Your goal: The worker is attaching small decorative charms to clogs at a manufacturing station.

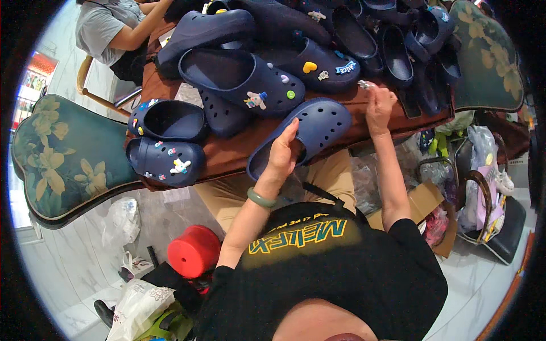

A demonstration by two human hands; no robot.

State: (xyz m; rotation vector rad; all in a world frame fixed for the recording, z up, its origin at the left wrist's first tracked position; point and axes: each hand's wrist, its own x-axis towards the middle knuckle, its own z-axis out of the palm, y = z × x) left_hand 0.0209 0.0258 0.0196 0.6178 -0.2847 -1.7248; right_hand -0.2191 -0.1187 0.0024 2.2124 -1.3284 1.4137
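Observation:
A plain navy-blue clog [325, 122] with round holes lies at a slant on the near edge of the brown-covered table. My left hand [283, 149] grips it at the foot opening, thumb up; the other fingers are partly hidden. To the right of the clog's toe, my right hand [380, 109] pinches a small whitish shoe charm [366, 84] between its fingertips. Just beyond stand decorated clogs, one with a yellow heart charm [309, 67] and one with a white character charm [256, 100]. A pair of clogs with charms [172, 158] sits at the left.
More dark clogs [392, 51] crowd the far side of the table. Green floral chair backs [62, 156] flank it. A person in a grey shirt [108, 28] sits at the far left. On the floor are a red stool [194, 250], plastic bags [139, 307] and a cardboard box [418, 204].

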